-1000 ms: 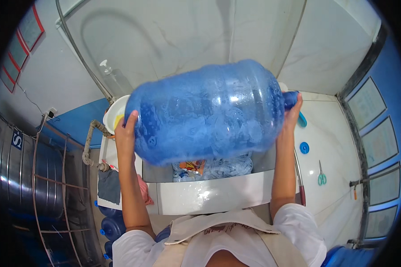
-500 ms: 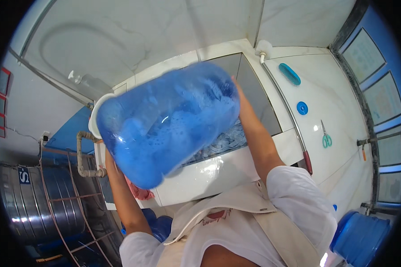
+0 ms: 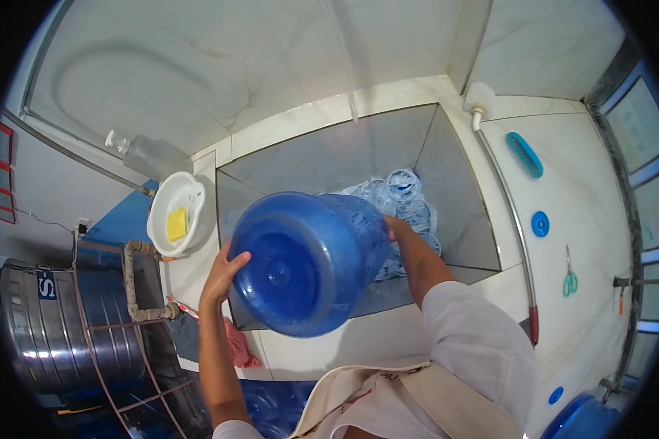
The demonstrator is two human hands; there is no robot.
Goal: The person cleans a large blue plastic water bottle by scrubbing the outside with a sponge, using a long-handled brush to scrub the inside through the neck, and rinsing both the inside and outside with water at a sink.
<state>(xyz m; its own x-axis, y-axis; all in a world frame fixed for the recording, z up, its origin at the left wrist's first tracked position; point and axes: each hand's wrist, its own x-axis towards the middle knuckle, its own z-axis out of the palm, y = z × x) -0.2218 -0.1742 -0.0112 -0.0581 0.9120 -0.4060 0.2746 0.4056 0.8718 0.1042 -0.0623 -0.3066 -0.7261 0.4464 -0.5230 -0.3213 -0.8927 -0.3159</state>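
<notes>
A large blue plastic water jug is held between my two hands above a grey-tiled sink. Its round base faces toward me and to the left, while the other end points away to the right, where its neck is hidden. My left hand grips the base edge at the left, thumb lying on the base and other fingers mostly out of sight. At the far right end, my right hand holds the jug, its fingers largely hidden behind it. Beyond the jug, a pile of pale blue crumpled plastic pieces lies in the sink.
On the left ledge are a white basin with a yellow sponge and a clear pump bottle. A metal pole runs along the right. Past it lie a teal brush, a blue cap and scissors.
The jug has swung from lying sideways, foam showing inside, to having its base toward me and lower down. My left hand has shifted onto the base edge. The view has shifted left.
</notes>
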